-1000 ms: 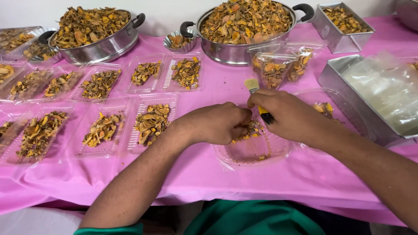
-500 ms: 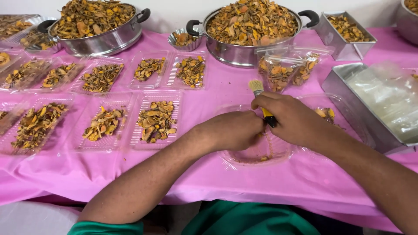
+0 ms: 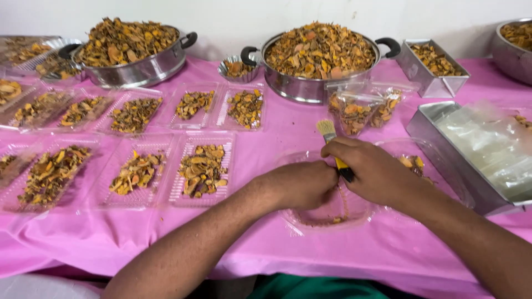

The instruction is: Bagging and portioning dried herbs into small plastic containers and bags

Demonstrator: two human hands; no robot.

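My right hand (image 3: 372, 170) grips a small paintbrush (image 3: 328, 134) with a yellow and black handle, bristles pointing up and away. My left hand (image 3: 299, 184) is closed just left of it, fingers curled over something I cannot make out. Both hands hover over a clear round plastic dish (image 3: 327, 210) on the pink tablecloth (image 3: 277, 243), with a few orange crumbs in it. A second clear dish (image 3: 413, 155) with yellow pieces lies behind my right hand.
Clear trays of dried orange-brown pieces (image 3: 202, 166) cover the left half. Two steel pots (image 3: 318, 55) (image 3: 130, 50) heaped with the same stand at the back. Filled bags (image 3: 354, 111), a small steel bowl (image 3: 237, 67), a steel tin (image 3: 435, 66) and a tray of plastic bags (image 3: 487, 149) sit right.
Both hands stay together over the dish. The brush has tilted slightly, and the camera view has shifted a little.
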